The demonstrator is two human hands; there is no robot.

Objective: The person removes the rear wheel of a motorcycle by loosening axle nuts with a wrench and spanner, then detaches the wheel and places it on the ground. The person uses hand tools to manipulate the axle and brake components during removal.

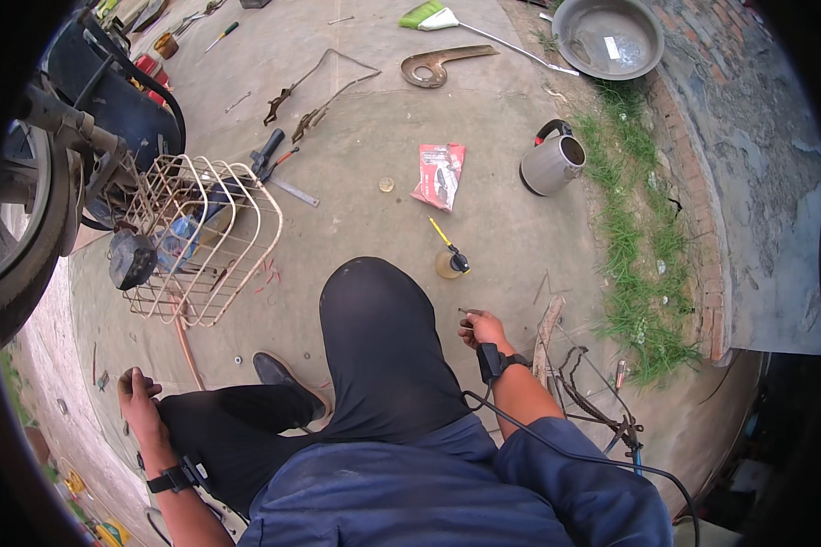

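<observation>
And the right hand [483,330] is right of the raised knee [374,287], fingertips pinched narrow on a small dark piece [463,311], too tiny to name! Just beyond it stands the yellow-spouted bottle [447,266]. Over on the left, the left hand [141,401] hovers, fingers curled; whether it grips anything, I cannot tell. Farther out, a red packet [439,175], a metal jug [551,168] to its right, a wire basket [212,319] far left.
</observation>
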